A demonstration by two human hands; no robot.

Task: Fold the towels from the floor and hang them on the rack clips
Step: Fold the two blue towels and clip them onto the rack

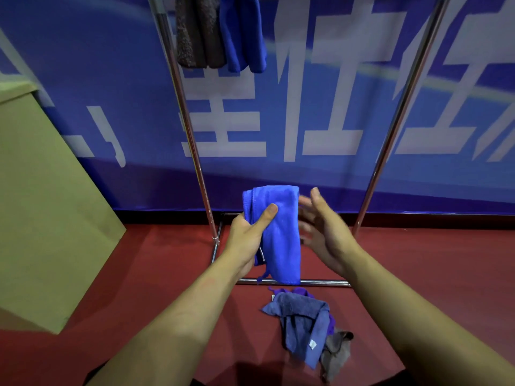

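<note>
Hanging folded with its long axis vertical, the bright blue microfibre towel (278,232) is pinched by the left hand (248,235) in front of the chrome metal rack (189,129). The right hand (323,232) is spread wide just beside its right edge, not gripping. A crumpled grey-blue and brown towel pile (306,327) lies on the red floor (167,260) below. Two hung towels (220,32) occupy the rack's upper left; its clips are out of view.

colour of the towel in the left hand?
Bright blue towel, held in the left hand; clearest in the head view.
</note>
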